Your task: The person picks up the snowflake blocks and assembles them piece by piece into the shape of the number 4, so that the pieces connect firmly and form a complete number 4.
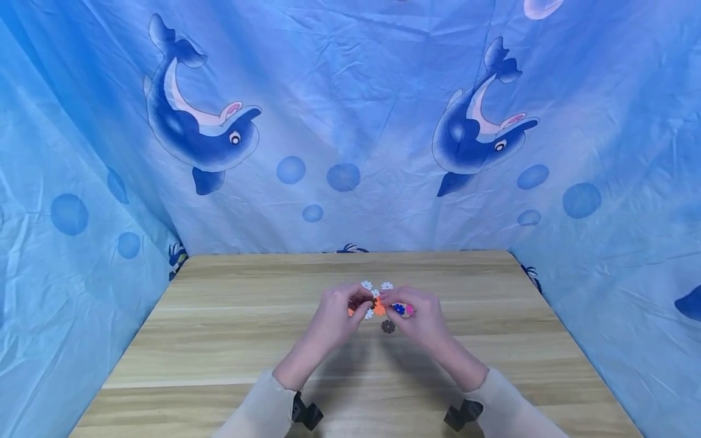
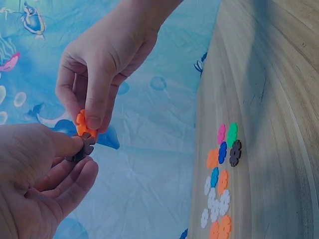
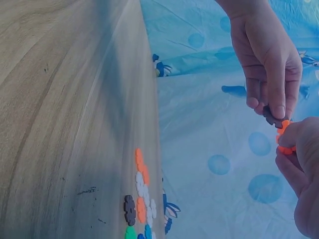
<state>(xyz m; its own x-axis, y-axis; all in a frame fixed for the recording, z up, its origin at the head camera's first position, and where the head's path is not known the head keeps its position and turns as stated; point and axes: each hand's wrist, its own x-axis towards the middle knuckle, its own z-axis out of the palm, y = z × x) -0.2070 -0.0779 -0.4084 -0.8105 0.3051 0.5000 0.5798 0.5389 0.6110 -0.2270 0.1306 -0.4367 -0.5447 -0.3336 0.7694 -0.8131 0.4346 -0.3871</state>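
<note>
My left hand [image 1: 341, 311] pinches a dark brown snowflake disc [image 2: 85, 147] between thumb and fingers. Facing it, my right hand [image 1: 420, 311] grips an orange snowflake disc [image 3: 285, 138] by its edge. The notched rims of both discs meet between the fingertips, in the air above the table. In the wrist views the brown disc and the orange one stand at an angle to each other. Fingers cover parts of both. Below the hands lie loose discs, among them another dark brown disc [image 1: 388, 326] and a white disc [image 1: 387, 286].
On the wooden table [image 1: 219, 340] several flat discs lie in a loose cluster: a green disc [image 2: 233, 133], a pink disc [image 2: 222, 134], a blue disc [image 2: 223, 152], and several white and orange ones. A blue dolphin-print curtain [image 1: 350, 109] hangs behind the table and along both sides.
</note>
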